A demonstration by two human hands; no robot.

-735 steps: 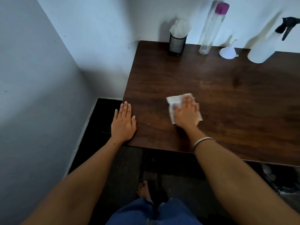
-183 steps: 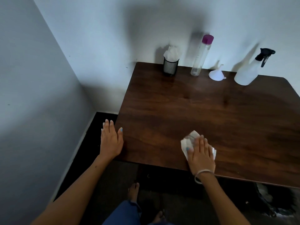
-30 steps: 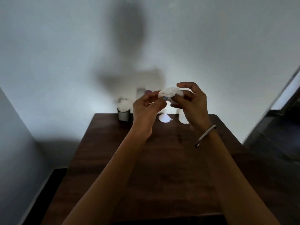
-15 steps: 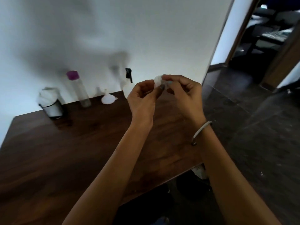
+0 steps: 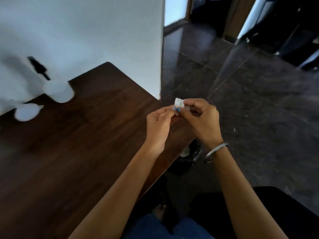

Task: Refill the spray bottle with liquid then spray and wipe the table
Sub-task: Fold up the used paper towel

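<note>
Above the bench's (image 5: 72,152) near right edge, both hands' fingers (image 5: 193,105) pinched the crumpled tissue (image 5: 179,102); wiping seemingly finished, disposal remaining.

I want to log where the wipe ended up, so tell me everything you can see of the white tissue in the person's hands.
The tissue is white, thin and paper-like, crumpled into a small wad. Most of it is hidden; only a pale corner sticks up above the fingers. It is held in the air beyond the table's right edge, over the dark floor. The left hand and right hand both pinch it between fingertips and thumb. Nothing else touches it.
</note>
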